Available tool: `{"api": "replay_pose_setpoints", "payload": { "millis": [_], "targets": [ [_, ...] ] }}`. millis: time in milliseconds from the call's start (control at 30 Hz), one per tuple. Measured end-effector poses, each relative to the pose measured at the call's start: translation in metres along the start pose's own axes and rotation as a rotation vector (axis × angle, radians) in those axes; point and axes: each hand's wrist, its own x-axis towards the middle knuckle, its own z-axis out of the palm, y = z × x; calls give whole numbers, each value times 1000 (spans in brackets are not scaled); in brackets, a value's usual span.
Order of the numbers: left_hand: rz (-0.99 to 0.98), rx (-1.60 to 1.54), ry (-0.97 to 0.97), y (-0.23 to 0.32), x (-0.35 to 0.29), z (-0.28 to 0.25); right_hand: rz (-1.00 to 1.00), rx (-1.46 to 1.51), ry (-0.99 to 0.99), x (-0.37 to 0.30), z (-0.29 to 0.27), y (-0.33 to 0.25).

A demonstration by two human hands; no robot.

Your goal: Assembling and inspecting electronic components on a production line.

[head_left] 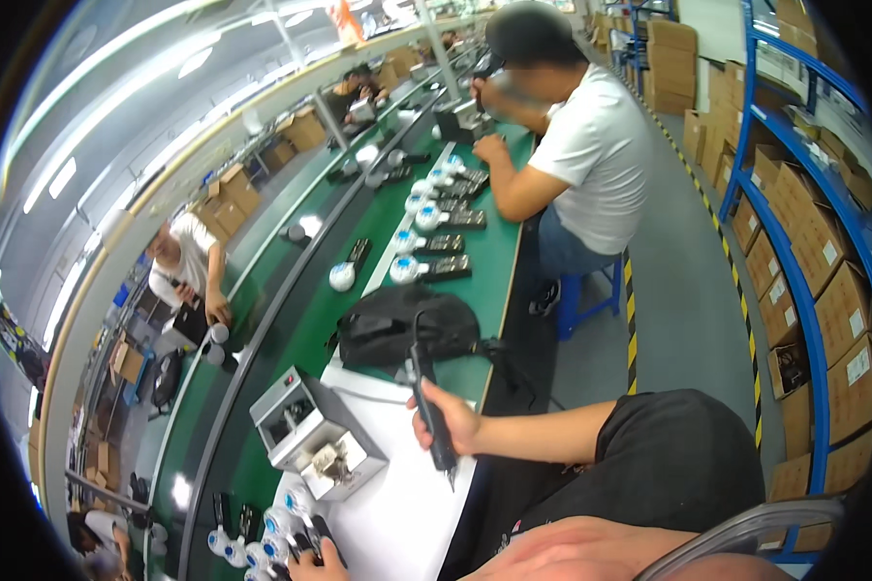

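Note:
My right hand (448, 422) is closed around a black electric screwdriver (438, 436), its tip pointing down over the white sheet (397, 528) on the bench. At the lower edge, my left hand (320, 564) grips the black body of a white round-headed device (295, 499) with a blue-marked front; part of that hand is cut off by the frame. Several more such devices (231, 552) lie crowded beside it. Left of the screwdriver stands a silver metal screw feeder box (344, 470) with its top open.
A black bag (407, 324) lies on the green bench beyond the feeder. Further off, several similar devices (436, 244) lie in a row before a seated person in a white shirt (596, 145). A dark conveyor line (262, 329) runs on the left; blue shelves (794, 223) hold cartons at right.

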Motion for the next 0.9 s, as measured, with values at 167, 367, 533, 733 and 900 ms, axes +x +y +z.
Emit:
{"api": "replay_pose_setpoints", "payload": {
  "millis": [167, 367, 533, 733, 900],
  "targets": [
    [27, 95, 98, 23, 19, 19, 7, -1, 0, -6, -6, 0],
    [-3, 249, 207, 40, 23, 18, 14, 27, -26, -13, -4, -4],
    [-63, 368, 261, 47, 20, 30, 5, 15, 2, -17, -4, -9],
    [-403, 421, 158, 13, -51, 48, 20, -49, 72, -11, 4, 6],
    [-239, 270, 302, -6, -18, 79, -67, -186, 146, -10, -7, -9]
  ]
}}
